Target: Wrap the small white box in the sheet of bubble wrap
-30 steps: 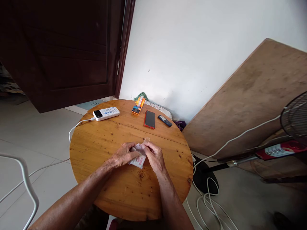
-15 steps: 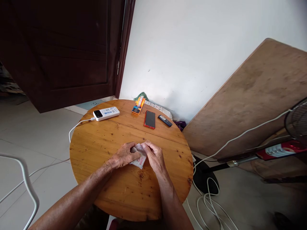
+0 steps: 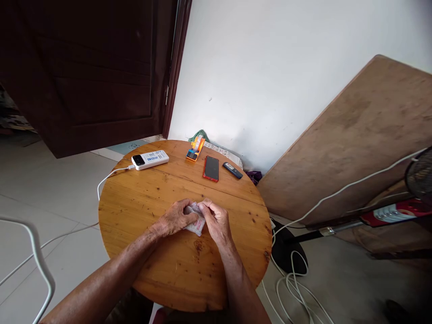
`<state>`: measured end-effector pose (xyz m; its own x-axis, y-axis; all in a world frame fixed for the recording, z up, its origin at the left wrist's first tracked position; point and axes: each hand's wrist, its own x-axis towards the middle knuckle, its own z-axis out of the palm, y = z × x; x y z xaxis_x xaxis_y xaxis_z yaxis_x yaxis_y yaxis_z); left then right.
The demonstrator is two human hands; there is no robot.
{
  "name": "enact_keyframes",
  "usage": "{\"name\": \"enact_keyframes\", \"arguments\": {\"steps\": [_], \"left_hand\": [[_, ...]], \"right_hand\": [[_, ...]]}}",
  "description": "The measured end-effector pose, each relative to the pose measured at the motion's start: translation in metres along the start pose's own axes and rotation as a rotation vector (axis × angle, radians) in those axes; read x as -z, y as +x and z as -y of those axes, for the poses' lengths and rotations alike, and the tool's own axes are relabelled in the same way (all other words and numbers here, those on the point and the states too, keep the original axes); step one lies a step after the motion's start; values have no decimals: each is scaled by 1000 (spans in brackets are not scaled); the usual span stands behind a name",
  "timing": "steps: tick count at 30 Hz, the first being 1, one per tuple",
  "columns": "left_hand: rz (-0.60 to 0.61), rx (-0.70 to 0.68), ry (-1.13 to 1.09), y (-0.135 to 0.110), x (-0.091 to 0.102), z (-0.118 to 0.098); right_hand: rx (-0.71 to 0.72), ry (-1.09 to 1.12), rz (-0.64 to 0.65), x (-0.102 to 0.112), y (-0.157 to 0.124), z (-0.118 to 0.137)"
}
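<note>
Both my hands rest near the middle of a round wooden table [image 3: 145,202]. My left hand [image 3: 173,219] and my right hand [image 3: 215,220] are closed together on a small crumpled clear plastic packet [image 3: 196,222] with white and red print. The fingertips pinch its upper edge; most of the packet is hidden between the hands.
At the table's far side lie a white power bank [image 3: 150,159] with a white cable [image 3: 108,176], an orange gadget [image 3: 195,149], a red-cased phone [image 3: 211,168] and a small dark device [image 3: 232,169]. A wooden board [image 3: 354,135] leans on the wall at right, with a fan [image 3: 420,173] and cords [image 3: 297,288].
The clear flap of the packet that stuck up above my fingers one second ago is now folded down out of sight. My hands have drawn slightly closer together.
</note>
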<state>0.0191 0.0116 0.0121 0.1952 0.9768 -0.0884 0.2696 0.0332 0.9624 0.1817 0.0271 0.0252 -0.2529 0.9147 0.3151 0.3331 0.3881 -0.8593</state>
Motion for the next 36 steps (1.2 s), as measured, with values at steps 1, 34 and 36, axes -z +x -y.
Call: {"name": "enact_keyframes", "arguments": {"steps": [1, 34, 36], "left_hand": [[-13, 2, 18, -1, 0, -1], [-12, -8, -2, 1, 2, -1], [-8, 2, -9, 2, 2, -1]], "right_hand": [[-6, 5, -5, 0, 0, 0], [-27, -28, 35, 4, 1, 11], [-30, -27, 32, 3, 0, 11]]}}
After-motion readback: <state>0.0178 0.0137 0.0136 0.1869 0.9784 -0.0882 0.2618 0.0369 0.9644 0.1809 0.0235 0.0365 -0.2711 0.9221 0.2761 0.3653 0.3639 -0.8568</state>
